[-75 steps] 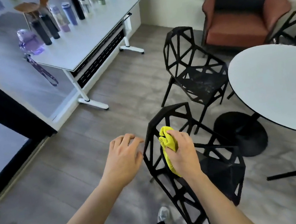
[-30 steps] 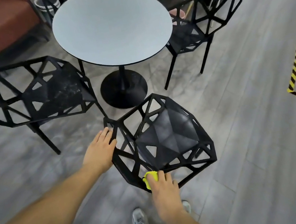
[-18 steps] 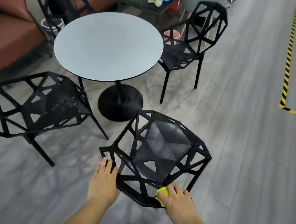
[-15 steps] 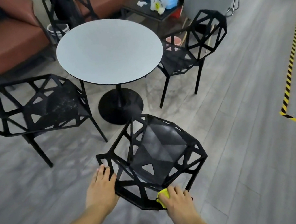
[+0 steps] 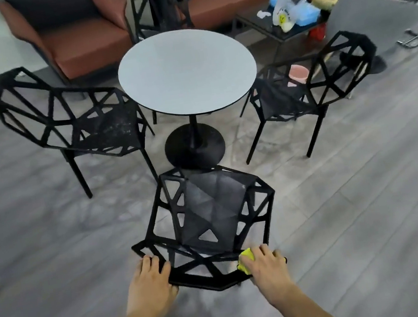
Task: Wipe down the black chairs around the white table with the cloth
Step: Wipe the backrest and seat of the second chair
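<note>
So, far left of frame there's a black chair (image 5: 75, 121) w/ a brown armchair (image 5: 75, 34) behind it in the upper left. Bottom center-left, the left hand (image 5: 150, 283) rests on the top rail of the nearest chair (image 5: 209, 220), fingers curled over the edge, gripping it. Round white bench (image 5: 186, 69) sits mid-frame, another chair (image 5: 161, 13) tucked behind it. Bottom center-right, the right hand (image 5: 268, 264) presses the yellow cloth (image 5: 246, 258) onto the same rail's right corner, fingers curled over it, cloth mostly hidden. Right side: a fourth chair (image 5: 311, 86), and a dark side table (image 5: 275, 31) w/ plastic bags upper right.
</note>
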Available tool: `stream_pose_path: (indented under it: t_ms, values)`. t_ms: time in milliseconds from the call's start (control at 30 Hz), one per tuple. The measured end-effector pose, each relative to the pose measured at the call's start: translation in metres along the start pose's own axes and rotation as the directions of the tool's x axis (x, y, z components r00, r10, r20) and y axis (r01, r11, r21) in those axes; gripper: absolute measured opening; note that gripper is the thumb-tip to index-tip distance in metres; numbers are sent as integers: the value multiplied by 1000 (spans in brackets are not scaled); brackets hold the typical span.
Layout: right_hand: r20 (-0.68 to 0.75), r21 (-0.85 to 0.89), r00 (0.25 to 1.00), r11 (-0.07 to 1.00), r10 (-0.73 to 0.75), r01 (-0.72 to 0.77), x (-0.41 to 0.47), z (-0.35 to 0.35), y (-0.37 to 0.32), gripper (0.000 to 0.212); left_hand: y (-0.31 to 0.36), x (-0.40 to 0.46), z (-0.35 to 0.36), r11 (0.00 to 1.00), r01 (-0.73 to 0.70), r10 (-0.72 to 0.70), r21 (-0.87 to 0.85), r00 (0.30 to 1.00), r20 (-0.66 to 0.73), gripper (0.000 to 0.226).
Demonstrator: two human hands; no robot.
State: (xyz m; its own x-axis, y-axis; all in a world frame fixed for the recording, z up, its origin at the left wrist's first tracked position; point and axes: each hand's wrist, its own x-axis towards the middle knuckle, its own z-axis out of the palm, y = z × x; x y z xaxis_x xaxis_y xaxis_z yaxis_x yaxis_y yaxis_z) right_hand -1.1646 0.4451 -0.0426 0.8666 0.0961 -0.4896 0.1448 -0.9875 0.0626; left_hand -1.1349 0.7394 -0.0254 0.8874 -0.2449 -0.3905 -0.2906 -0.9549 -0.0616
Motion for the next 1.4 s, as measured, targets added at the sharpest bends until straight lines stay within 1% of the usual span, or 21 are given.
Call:
stream_pose_path:
  t_ms: [67, 133, 167, 233, 333, 433, 567, 633, 667, 733, 767, 800, 833, 900, 967, 1067, 1100, 1200, 1333, 1400]
  values:
    - [4, -14, 1000, 1000, 22, -22, -4, -9, 32, 61, 34, -8, -4, 999, -16, 15, -30, 1000, -24, 50]
    - [-70, -28, 996, 998, 52, -54, -4, -13, 60, 52, 64, -11, -10, 998, -44, 43, -40, 999, -22, 50]
    - [-85, -44, 994, 997, 67, -71, -3, -13, 74, 53, 77, -11, -13, 997, -62, 61, -43, 998, -20, 50]
    - [-68, -57, 991, 992, 112, -116, 2, -17, 98, 58, 97, -7, -16, 996, -70, 70, -51, 998, -9, 46]
    - [-95, -60, 990, 992, 108, -114, 10, -22, 131, 62, 124, 10, -12, 999, -40, 41, -32, 998, 42, 56]
    - [-133, -95, 985, 988, 111, -125, 21, -25, 160, 61, 153, 24, -7, 1000, -6, 7, -23, 999, 44, 51]
    - [-148, -94, 981, 985, 128, -143, 36, -29, 186, 60, 181, 35, -16, 990, 60, -55, -127, 998, 43, 66]
    - [-156, -47, 978, 988, 138, -147, 40, -30, 192, 60, 185, 37, -20, 980, 81, -68, -182, 995, 77, 70]
    - [-153, -18, 978, 989, 141, -145, 41, -30, 193, 60, 186, 38, -22, 980, 81, -67, -179, 994, 83, 74]
    - [-122, 77, 981, 987, 150, -141, 39, -32, 193, 61, 186, 38, -23, 987, 46, -40, -153, 998, 39, 96]
    - [-103, 142, 983, 980, 154, -139, 37, -34, 195, 62, 187, 38, -27, 987, 36, -24, -154, 997, 77, 107]
    - [-87, 207, 984, 969, 154, -133, 34, -36, 197, 63, 188, 38, -33, 985, 44, -23, -167, 992, 125, 111]
    - [-72, 268, 987, 956, 146, -122, 31, -38, 200, 64, 190, 38, -38, 981, 47, -22, -187, 991, 133, 106]
    - [-72, 380, 989, 920, 132, -95, 26, -40, 204, 62, 190, 38, -43, 975, 39, -20, -220, 996, 86, 90]
    - [-119, 462, 979, 882, 166, -93, 20, -43, 203, 57, 187, 38, -43, 974, 28, -25, -227, 1000, 18, 72]
    - [-227, 552, 946, 831, 232, -71, 14, -52, 191, 54, 179, 35, -54, 973, -12, -23, -230, 988, -150, 45]
    - [-252, 568, 938, 821, 238, -55, 15, -58, 185, 54, 175, 33, -62, 971, -19, -30, -238, 979, -203, 41]
    - [-314, 597, 924, 802, 218, 13, 22, -78, 161, 56, 156, 27, -83, 972, -22, -59, -233, 942, -331, 39]
    - [-364, 631, 917, 767, 166, 112, 43, -111, 121, 59, 119, 23, -109, 968, 16, -116, -251, 913, -390, 40]
    - [-380, 617, 916, 773, 131, 146, 56, -127, 97, 59, 97, 24, -118, 962, 41, -151, -270, 903, -403, 39]
